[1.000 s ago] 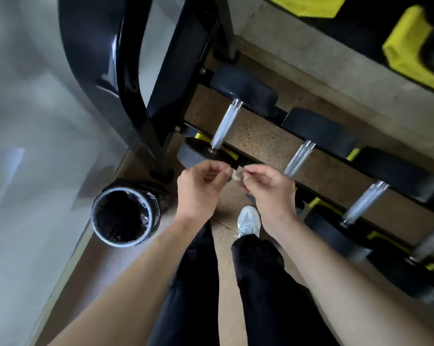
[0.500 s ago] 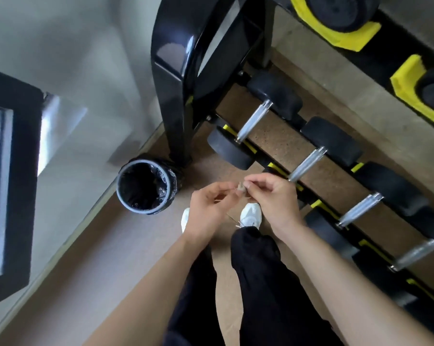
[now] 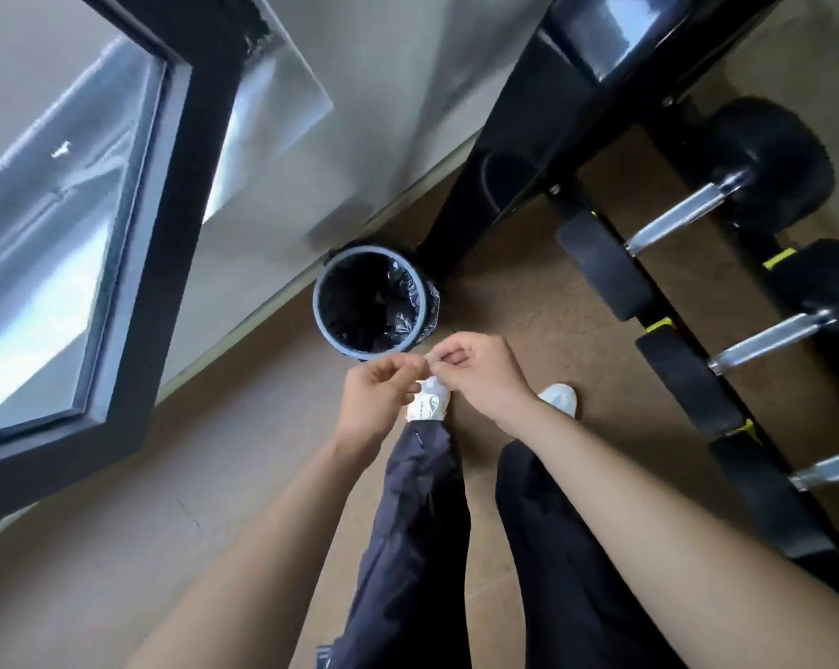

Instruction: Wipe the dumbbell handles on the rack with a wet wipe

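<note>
**View swings off the rack and over the bin**

The view has swung left since a moment ago. The dumbbell rack (image 3: 519, 152) has slid out to three o'clock, the lined waste bin (image 3: 317, 304) now sits at twelve o'clock just beyond the hands, and a dark-framed window (image 3: 46, 234) fills nine.

The hands stay together at centre. The left hand (image 3: 376, 403) and right hand (image 3: 485, 379) each pinch one small pale scrap between thumb and fingertips. It is probably the wet wipe (image 3: 431, 362) or its sachet, but it is too small to say. Both grips are closed on it, above a white shoe (image 3: 560, 398).

The dumbbell handles (image 3: 770, 341) lie at three o'clock, well apart from the hands.

My read is that this is preparation, opening or unfolding the wipe. The next move calls for spreading it flat, dropping any wrapper in the bin, then turning back to wrap it round the nearest handle.
</note>
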`<control>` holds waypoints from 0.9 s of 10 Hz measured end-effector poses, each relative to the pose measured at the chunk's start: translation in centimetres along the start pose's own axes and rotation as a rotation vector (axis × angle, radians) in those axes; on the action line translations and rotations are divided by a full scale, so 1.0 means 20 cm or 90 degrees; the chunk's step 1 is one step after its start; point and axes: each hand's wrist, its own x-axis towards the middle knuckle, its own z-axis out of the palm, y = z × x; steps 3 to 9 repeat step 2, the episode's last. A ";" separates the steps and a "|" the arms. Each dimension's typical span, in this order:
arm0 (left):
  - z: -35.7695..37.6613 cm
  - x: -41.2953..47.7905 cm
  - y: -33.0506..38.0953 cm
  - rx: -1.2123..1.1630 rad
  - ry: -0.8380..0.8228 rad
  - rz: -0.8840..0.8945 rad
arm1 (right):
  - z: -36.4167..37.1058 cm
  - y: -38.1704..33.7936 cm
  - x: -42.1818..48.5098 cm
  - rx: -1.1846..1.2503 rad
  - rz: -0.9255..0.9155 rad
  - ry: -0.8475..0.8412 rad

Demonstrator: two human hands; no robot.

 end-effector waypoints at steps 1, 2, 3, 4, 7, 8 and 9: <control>-0.13 0.08 -0.01 -0.038 0.091 -0.012 | 0.15 -0.06 0.14 0.017 0.024 0.035; -0.23 0.14 -0.03 -0.020 0.163 -0.026 | 0.27 -0.11 0.28 0.037 0.040 0.039; -0.23 0.14 -0.03 -0.020 0.163 -0.026 | 0.27 -0.11 0.28 0.037 0.040 0.039; -0.23 0.14 -0.03 -0.020 0.163 -0.026 | 0.27 -0.11 0.28 0.037 0.040 0.039; -0.23 0.14 -0.03 -0.020 0.163 -0.026 | 0.27 -0.11 0.28 0.037 0.040 0.039; -0.23 0.14 -0.03 -0.020 0.163 -0.026 | 0.27 -0.11 0.28 0.037 0.040 0.039; -0.23 0.14 -0.03 -0.020 0.163 -0.026 | 0.27 -0.11 0.28 0.037 0.040 0.039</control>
